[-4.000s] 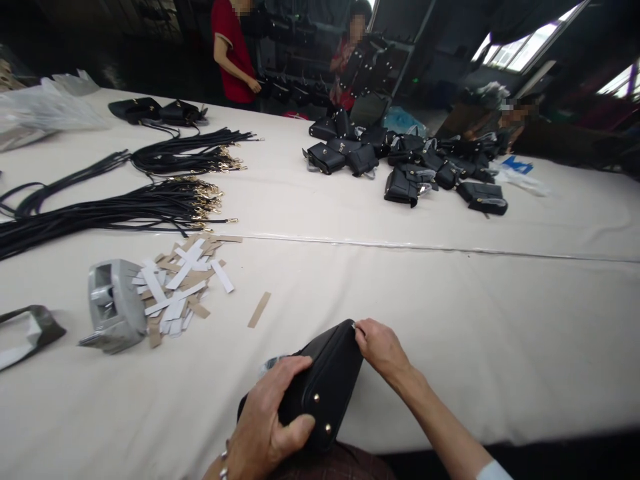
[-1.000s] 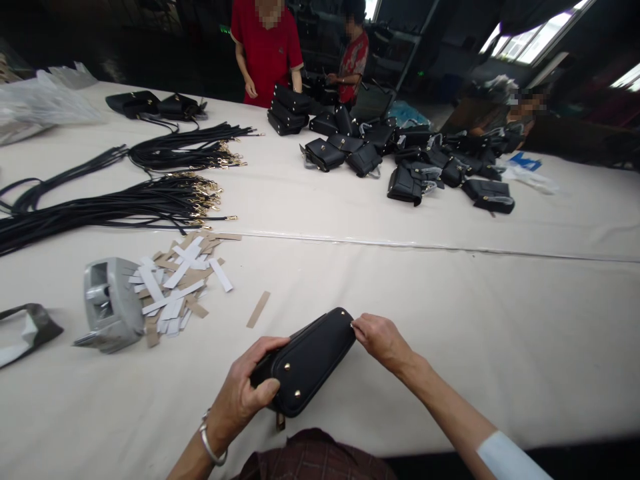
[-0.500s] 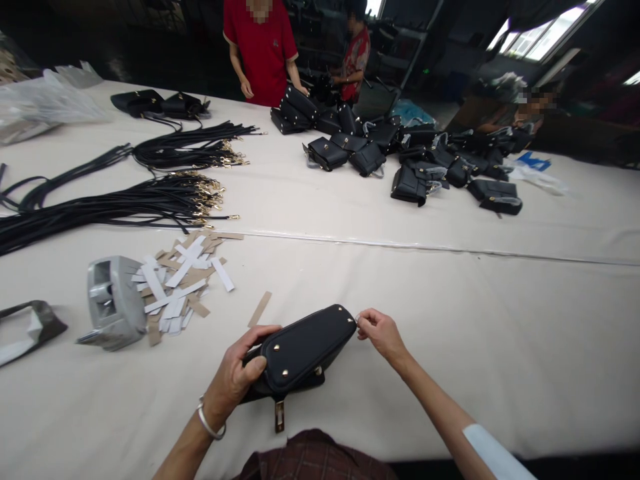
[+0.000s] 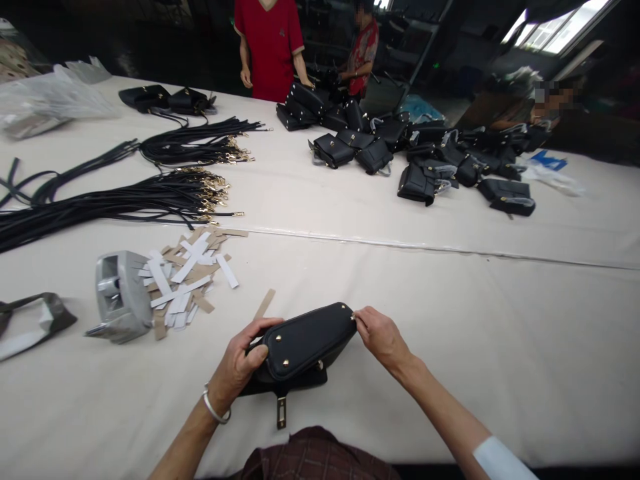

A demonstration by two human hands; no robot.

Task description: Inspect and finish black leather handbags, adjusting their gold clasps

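A small black leather bag (image 4: 305, 343) with gold studs on its underside lies tipped over near the table's front edge, bottom facing me. My left hand (image 4: 240, 363) is wrapped round its left end, thumb on the base. My right hand (image 4: 383, 340) is pinched at the bag's right corner; what its fingertips hold is too small to make out. A flap with a gold clasp (image 4: 281, 412) hangs from the bag toward me.
A grey tape dispenser (image 4: 119, 297) and a scatter of paper strips (image 4: 187, 270) lie left of the bag. Bundles of black straps (image 4: 125, 200) stretch across the left. A pile of black bags (image 4: 415, 157) sits at the far side, where two people stand.
The bag has turned from nearly upright to lying with its studded base toward me, flap hanging out. Both hands stayed on its ends. A person in red came to the far edge with more bags.
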